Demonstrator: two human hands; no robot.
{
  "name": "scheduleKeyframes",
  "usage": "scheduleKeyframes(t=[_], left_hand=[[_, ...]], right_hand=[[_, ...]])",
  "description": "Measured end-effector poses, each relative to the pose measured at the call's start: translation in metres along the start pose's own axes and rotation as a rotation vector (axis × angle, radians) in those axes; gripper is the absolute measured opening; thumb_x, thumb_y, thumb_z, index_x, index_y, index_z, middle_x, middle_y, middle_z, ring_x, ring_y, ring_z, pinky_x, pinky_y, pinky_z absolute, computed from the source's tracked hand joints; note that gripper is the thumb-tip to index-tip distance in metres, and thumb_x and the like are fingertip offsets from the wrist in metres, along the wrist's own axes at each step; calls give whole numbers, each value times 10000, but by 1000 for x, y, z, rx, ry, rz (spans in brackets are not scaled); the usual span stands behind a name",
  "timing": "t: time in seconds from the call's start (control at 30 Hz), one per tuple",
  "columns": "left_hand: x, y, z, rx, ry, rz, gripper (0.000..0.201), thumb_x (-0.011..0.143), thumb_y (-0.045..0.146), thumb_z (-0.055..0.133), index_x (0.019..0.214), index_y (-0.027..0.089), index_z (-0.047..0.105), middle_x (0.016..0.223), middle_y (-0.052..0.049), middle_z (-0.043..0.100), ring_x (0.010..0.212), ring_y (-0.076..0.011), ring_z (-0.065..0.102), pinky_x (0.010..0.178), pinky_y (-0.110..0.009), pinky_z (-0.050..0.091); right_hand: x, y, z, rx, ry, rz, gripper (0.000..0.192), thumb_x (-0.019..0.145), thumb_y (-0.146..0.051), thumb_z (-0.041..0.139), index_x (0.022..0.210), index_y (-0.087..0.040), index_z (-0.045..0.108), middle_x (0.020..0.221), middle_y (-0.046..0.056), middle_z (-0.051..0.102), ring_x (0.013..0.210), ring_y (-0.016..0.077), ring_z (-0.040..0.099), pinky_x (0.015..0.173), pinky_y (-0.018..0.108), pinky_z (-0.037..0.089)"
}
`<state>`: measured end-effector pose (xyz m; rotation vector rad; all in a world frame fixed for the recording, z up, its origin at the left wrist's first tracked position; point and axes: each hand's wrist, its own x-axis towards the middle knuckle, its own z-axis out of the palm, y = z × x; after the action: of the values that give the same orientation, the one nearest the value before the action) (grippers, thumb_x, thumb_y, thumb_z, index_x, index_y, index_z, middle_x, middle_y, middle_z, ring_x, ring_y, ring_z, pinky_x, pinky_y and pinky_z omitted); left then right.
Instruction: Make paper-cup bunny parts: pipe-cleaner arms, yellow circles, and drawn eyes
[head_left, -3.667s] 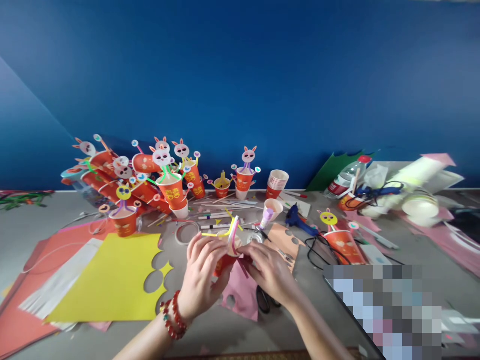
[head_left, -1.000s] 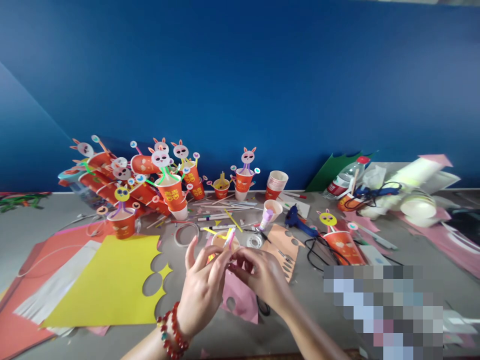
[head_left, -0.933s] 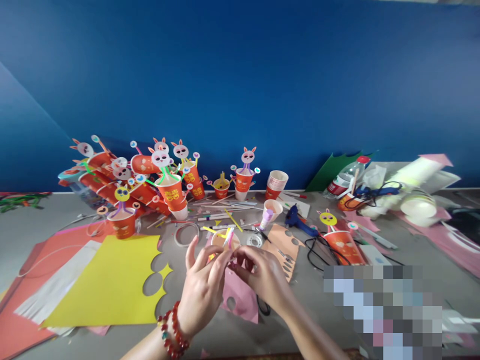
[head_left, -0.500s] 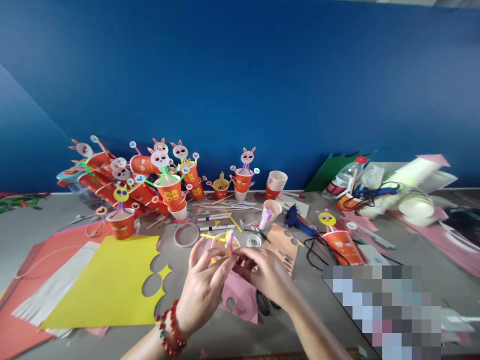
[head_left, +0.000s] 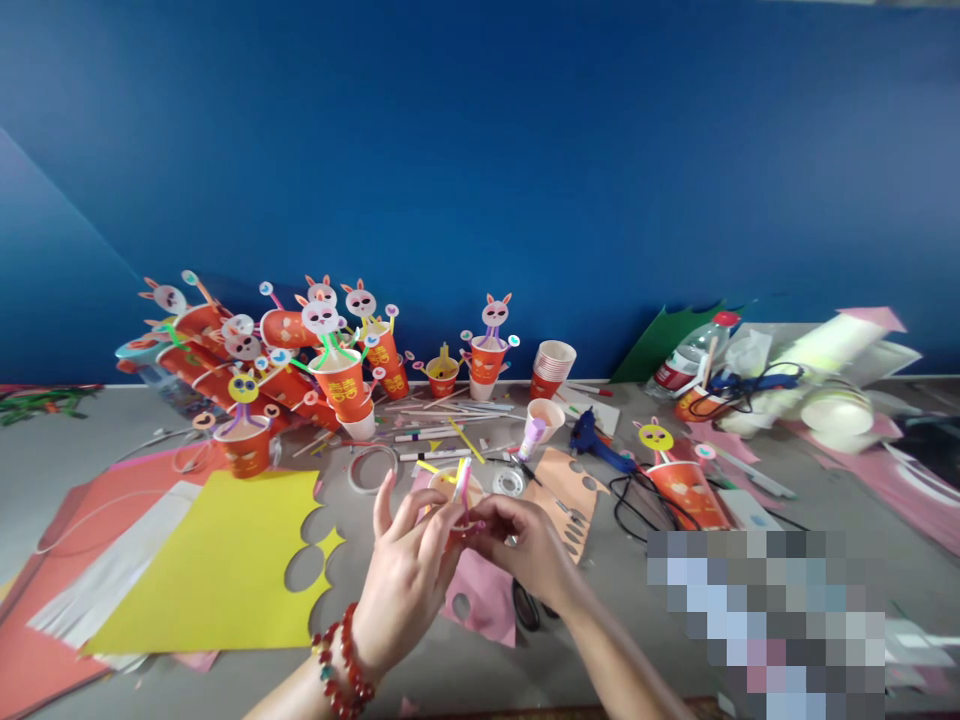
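The left hand [head_left: 405, 575] and right hand [head_left: 525, 545] meet above the pink paper [head_left: 480, 595]; both pinch a small paper cup [head_left: 454, 500] between fingertips, apparently at its rim; pink and yellow straws [head_left: 459, 478] protrude upward from it; the yellow sheet [head_left: 217, 565] lies to the left; scissors [head_left: 529, 610] sit beneath the right wrist.

Red paper cup [head_left: 455, 500] (mouth up) holds pink and yellow stems.

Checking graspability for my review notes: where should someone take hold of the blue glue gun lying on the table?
Take the blue glue gun by its raised handle end, coming from above and the near side. It lies flat with its black cord trailing right, so avoid that side.
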<state>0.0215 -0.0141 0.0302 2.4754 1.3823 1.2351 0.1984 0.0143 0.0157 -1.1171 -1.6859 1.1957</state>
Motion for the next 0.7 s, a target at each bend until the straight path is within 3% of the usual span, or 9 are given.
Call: scheduleKeyframes(t=[0.23, 0.43, 0.7], left_hand=[[-1, 0, -3, -31, -32, 59, 292, 938, 78, 524, 1197, 207, 561, 927, -15, 722, 1026, -196, 612, 1180, -578, 159], [-1, 1, -3, -56, -35, 64, 296, 913, 43, 530, 1157, 206, 574, 911, -14, 709, 992, -185, 615, 1177, -587, 158], [-1, 2, -4, -69, -58, 75, 310, 914, 23, 480, 1139, 211, 578, 920, -24, 703, 992, -183, 607, 1174, -595, 171]], right_hand=[[-3, 2, -1, -90, -34, 25, 114, 828, -288, 715, 884, -190, 716, 636, -42, 560, 561, 102, 450, 528, 203, 336], [-6, 1, -5, -216, -72, -25, 93, 880, -285, 668, 897, -196, 688, 636, -42, 574, 560, 104, 485, 537, 202, 330], [-7, 12, -2, -278, -69, -133, 123, 933, -294, 567, 930, -192, 635, 593, -55, 516, 513, 103, 427, 518, 217, 275]])
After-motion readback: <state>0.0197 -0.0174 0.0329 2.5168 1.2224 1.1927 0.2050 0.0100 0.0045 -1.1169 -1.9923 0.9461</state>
